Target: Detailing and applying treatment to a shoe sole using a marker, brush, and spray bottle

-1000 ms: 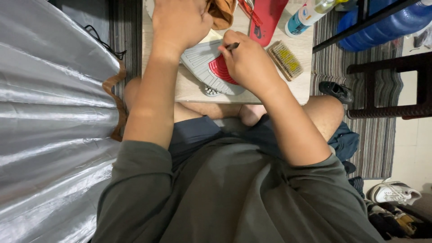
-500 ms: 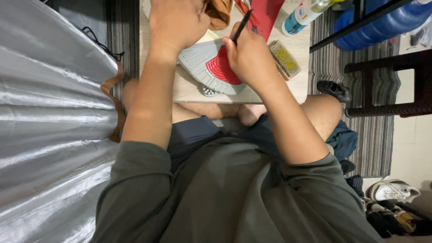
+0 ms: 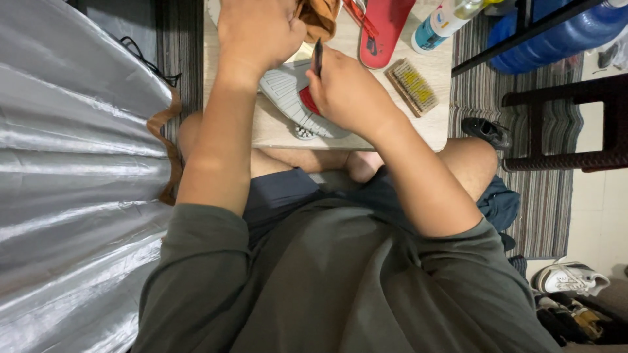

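A grey-and-red shoe sole (image 3: 294,98) is lying upturned on the bench (image 3: 275,127), the left hand (image 3: 258,33) clenching over its far end, apparently steadying it, while the right hand (image 3: 350,91) is gripping a dark thin tool (image 3: 318,57) above it, a brush (image 3: 411,85) resting beside the sole.

The person wears an olive-green shirt (image 3: 340,287) with sleeves pushed up near the elbows, and dark blue shorts (image 3: 288,193) just below the shirt's hem.

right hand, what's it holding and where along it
The right hand grips a thin dark stick-like tool by its lower part; only the upper end shows above the fingers, over the grey and red shoe sole.
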